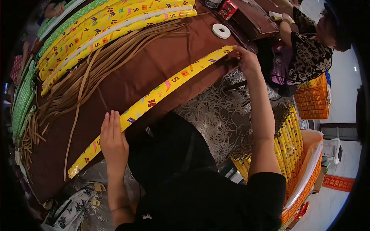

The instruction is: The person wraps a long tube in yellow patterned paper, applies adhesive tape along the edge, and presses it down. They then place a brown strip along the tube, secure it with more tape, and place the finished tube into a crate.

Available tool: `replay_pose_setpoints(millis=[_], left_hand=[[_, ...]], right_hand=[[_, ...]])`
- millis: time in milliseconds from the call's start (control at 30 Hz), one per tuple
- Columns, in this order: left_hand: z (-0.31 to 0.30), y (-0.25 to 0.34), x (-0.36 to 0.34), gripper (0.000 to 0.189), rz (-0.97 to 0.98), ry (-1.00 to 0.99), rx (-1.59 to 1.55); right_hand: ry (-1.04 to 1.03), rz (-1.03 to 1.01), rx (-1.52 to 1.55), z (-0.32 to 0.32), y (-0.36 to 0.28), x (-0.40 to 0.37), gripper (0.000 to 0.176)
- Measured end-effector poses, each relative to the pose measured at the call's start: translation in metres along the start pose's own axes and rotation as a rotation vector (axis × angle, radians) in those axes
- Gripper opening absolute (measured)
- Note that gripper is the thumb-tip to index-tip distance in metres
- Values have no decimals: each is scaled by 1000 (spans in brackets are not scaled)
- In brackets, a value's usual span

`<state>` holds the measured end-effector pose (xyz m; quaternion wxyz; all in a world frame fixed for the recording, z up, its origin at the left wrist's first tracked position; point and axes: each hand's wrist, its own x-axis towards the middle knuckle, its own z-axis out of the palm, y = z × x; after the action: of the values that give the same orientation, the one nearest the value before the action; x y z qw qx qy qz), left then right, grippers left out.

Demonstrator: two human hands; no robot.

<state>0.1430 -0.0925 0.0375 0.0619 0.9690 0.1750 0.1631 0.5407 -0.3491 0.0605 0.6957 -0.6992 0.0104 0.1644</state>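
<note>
A long, narrow yellow patterned strip [169,82] lies slantwise along the near edge of the brown-covered table [127,82]. My left hand [114,140] rests flat on the strip's lower left part, fingers stretched out and side by side. At the strip's upper right end, my right hand [246,59] has its thumb and fingers closed on the tip. Beyond the strip lies a loose bundle of thin brown strips [104,65]. A white tape roll [221,31] sits on the table near my right hand.
Stacked yellow [115,29] and green patterned sheets [24,100] lie at the back and left. A red box [227,9] stands at the top. Another person [308,42] works at the right. Orange baskets [313,98] and yellow rolls [289,146] stand right; paper shreds [210,115] lie below.
</note>
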Motion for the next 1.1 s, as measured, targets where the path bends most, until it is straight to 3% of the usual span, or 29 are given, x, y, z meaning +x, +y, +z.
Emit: replay_pose_setpoints(millis=[67,300,500,567,600,667,733,800,900,933,1100], left_hand=[[-2,-4,3,52,-17,-38,-27],[-3,-5,5,50,-22,-63,-33],[4,-6,3,50,10,-5,10],[4,-6,3,51,23,7,31],[5,-6,3,51,29,12,47],[6,-5,3,51,30,18,63],[6,-4,2,51,35,14,72],[5,-3,2,51,42,13,81],[6,-4,2,52,46,17,85],[6,-4,2,52,42,17,79],[6,-4,3,50,47,25,39]], right_hand=[[-6,-13,14,-4,9,23,12],[38,-104,-61,-8,21,0,10],[137,-256,-249,-15,38,9,22],[370,-493,-737,-20,39,2,28],[425,-480,-721,-22,39,-6,32],[340,-621,-586,-18,58,-22,33],[-30,-119,-291,35,48,-88,34],[-289,109,-125,73,47,-122,39],[-352,230,-27,103,47,-132,43],[-323,265,-52,110,41,-136,37],[-348,210,29,109,55,-131,25]])
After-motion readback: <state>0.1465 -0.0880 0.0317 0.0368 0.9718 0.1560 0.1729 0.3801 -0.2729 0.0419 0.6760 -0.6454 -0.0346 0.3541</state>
